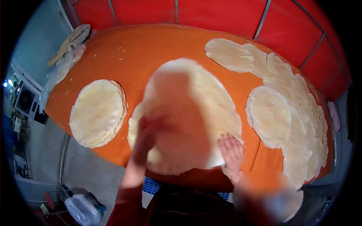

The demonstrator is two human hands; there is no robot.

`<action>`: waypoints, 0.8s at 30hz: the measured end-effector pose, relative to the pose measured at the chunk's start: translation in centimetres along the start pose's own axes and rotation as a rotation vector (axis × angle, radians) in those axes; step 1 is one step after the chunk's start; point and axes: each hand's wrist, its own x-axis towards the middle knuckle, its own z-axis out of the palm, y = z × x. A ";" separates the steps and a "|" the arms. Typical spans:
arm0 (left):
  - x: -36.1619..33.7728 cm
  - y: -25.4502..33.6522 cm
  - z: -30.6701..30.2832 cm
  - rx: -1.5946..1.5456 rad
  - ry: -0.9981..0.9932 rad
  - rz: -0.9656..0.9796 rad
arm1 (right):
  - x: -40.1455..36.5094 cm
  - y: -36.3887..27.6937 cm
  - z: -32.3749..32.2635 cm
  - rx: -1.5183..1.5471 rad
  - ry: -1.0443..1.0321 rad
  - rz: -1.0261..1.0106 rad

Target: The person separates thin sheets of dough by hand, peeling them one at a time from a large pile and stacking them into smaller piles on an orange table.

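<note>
At the near edge, above a blue crate [152, 185], the right hand [230, 151] lies flat, fingers released and spread on the rim of a thin round dough sheet [215, 101] at the middle of the orange worktop [132, 56]. The left hand [146, 137] meets the sheet's left side, blurred, its grip impossible to tell. A stack of rounds [98, 113] sits left, overlapping sheets [290, 113] crowd the right, before a red wall [218, 15].
</note>
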 end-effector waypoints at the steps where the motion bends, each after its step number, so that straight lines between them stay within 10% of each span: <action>1: -0.9 0.1 -2.8 0.047 0.119 -0.054 | 1.1 -1.2 1.2 -0.018 -0.021 -0.057; 6: -7.6 -10.4 -16.2 0.629 0.242 -0.117 | -3.0 -3.7 11.2 -0.041 -0.270 -0.290; 14: -8.5 -12.3 -18.1 0.395 0.357 0.059 | -4.3 -5.5 12.0 0.006 -0.221 -0.226; 18: -8.7 -8.9 -14.8 1.006 0.443 -0.158 | -4.0 -5.8 10.9 0.181 -0.352 -0.169; 21: -9.2 -7.3 -13.5 1.218 0.407 0.217 | -3.8 -3.0 6.9 0.528 -0.539 -0.011; 24: -10.0 -7.6 -14.8 1.085 0.543 0.246 | -4.5 4.0 1.7 -0.098 -0.575 0.239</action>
